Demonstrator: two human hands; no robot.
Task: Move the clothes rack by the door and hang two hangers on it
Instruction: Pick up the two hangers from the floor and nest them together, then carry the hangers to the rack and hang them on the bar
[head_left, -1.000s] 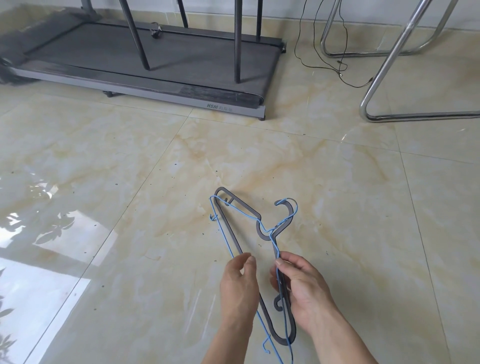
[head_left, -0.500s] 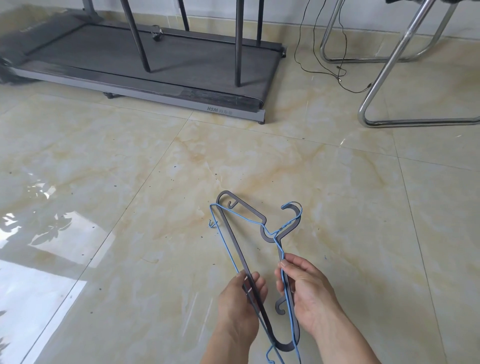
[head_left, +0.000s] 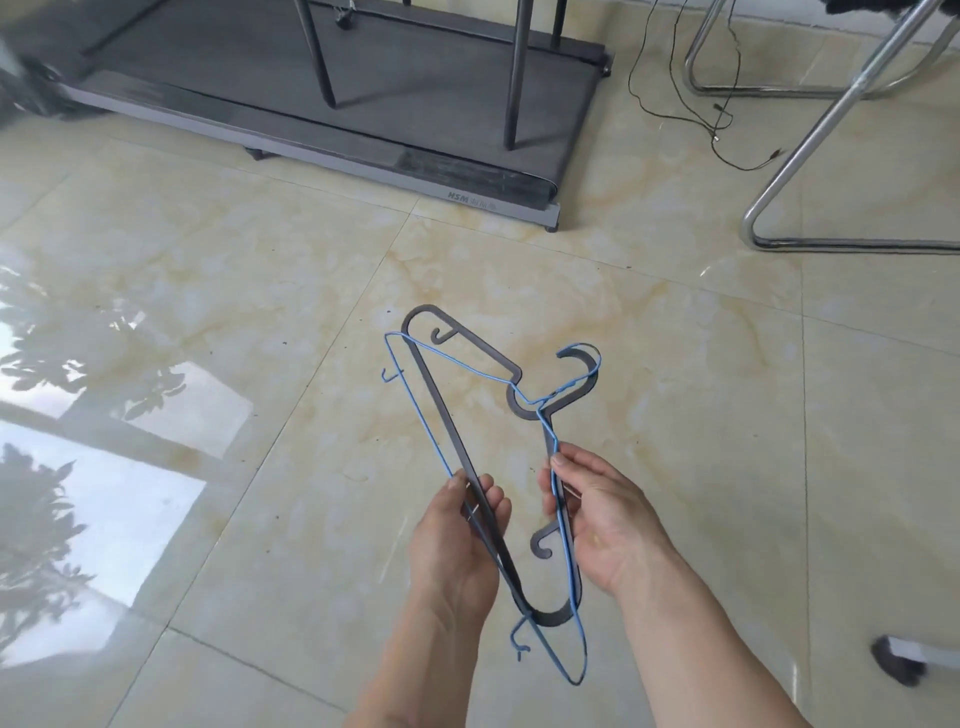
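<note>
- The floor (head_left: 208, 322) is glossy cream marble-pattern tile with thin grout lines; at the far left it mirrors bright window light and dark leaf shapes.
- Along the top left lies a flat grey treadmill (head_left: 363, 104) with a matte dark belt and a pale end strip bearing lettering; dark slanted poles stand on it.
- Just right of the treadmill a thin black cable (head_left: 675, 111) loops loosely over the tile.
- At the upper right stands the clothes rack (head_left: 810, 150), of shiny chrome tubing bent into a rounded foot that rests on the floor, well apart from both hands.
- The left hand (head_left: 457, 545) is closed around the straight lower bars of both hangers, thumb on top and fingers curled beneath.
- The grey hanger (head_left: 441, 410) is flat, broad plastic with rounded corners, small inner hooks and a curved top hook pointing away from the person.
- The blue hanger (head_left: 415, 415) is slim coated wire, laid against the grey one so their outlines nearly match, its near corner poking out below the wrists.
- The right hand (head_left: 608, 519) pinches the sloping shoulder of both hangers between thumb and fingers, just below the necks.
- Both hangers are held in the air between the hands, above the floor.
</note>
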